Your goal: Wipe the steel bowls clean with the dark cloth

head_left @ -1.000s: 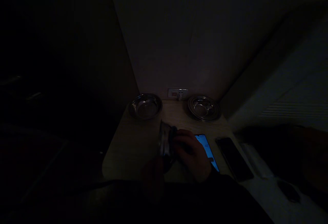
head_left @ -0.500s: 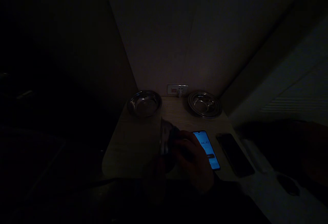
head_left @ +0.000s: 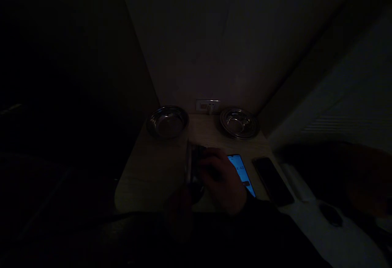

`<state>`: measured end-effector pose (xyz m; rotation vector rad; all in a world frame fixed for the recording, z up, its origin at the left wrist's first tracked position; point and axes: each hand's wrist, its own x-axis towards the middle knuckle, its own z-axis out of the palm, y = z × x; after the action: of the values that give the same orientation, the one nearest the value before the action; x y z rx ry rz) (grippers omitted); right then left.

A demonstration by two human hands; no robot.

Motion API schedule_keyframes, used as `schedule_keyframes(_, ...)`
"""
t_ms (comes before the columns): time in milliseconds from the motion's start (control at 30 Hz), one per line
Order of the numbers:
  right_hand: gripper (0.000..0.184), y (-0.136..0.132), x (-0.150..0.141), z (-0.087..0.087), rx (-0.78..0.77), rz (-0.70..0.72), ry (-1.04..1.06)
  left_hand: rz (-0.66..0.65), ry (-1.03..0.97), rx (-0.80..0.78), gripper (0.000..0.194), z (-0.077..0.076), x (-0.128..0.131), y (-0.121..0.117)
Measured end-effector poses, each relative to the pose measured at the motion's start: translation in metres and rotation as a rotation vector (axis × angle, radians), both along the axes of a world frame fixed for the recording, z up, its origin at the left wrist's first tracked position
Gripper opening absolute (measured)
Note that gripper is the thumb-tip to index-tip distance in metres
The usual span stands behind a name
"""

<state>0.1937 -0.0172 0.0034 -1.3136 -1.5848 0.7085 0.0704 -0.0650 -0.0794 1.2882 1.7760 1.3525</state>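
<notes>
The scene is very dark. A shiny metal dish (head_left: 189, 166) is held on edge over the near part of a small pale table (head_left: 147, 174). My right hand (head_left: 222, 180) is curled against the dish's inner side, fingers closed on a dark wad I cannot name. My left hand (head_left: 180, 208) is a dim shape under the dish at the table's front edge; it appears to support the dish, but its fingers are lost in the dark.
Two metal plates stand at the back of the table, one left (head_left: 167, 121) and one right (head_left: 239, 123), with a wall socket (head_left: 206, 105) between them. A lit phone (head_left: 241, 172) and a dark phone (head_left: 272, 180) lie to the right.
The view has drifted slightly, so everything sits a little further left and higher. My right hand has shifted a little against the dish; the dish stays on edge.
</notes>
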Motion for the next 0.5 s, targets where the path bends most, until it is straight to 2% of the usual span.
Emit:
schedule_keyframes(300,0.015,-0.002,0.0,0.001,-0.016,0.035,0.036,0.003,-0.037,0.014,0.037,-0.003,0.004,-0.006)
schedule_keyframes(500,0.014,-0.002,0.001,-0.003,0.009,0.056,0.013,-0.071,-0.082,0.031,0.028,0.006,0.003,-0.001)
